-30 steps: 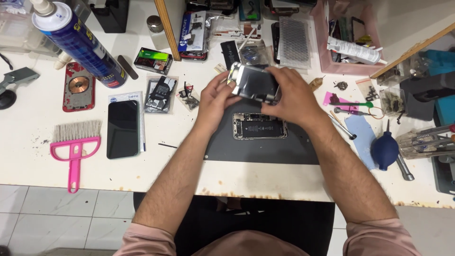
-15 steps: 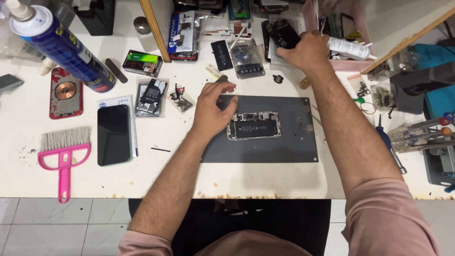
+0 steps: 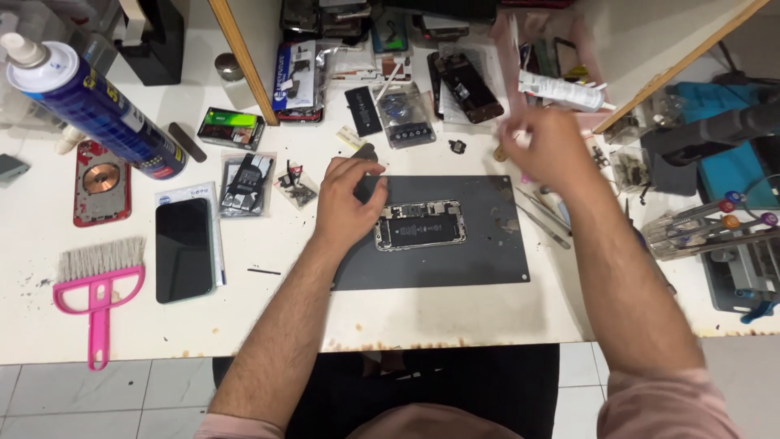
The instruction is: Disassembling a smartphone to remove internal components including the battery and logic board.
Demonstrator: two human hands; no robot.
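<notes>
1. An opened phone body (image 3: 420,225), its insides showing, is laid flat on the dark grey mat (image 3: 479,260), left of the mat's middle.
2. The mat's left edge is pressed by the left hand (image 3: 345,203), just beside the phone body; its fingers (image 3: 366,167) are curled together around a small dark piece, though what exactly is pinched cannot be told.
3. The right hand (image 3: 548,146) is held above the mat's upper right corner, apart from the phone body; it is blurred, so whether its fingers are spread or closed cannot be told.
4. Metal tweezers (image 3: 543,218) are seen on the bench (image 3: 455,313) by the mat's right edge.
5. A detached screen (image 3: 466,85) is laid beyond the mat, near a white tube (image 3: 562,91).
6. Further left, a black phone (image 3: 184,249), a pink brush (image 3: 97,284), a red phone back (image 3: 101,182) and a blue spray can (image 3: 93,106) are spread over the bench.
</notes>
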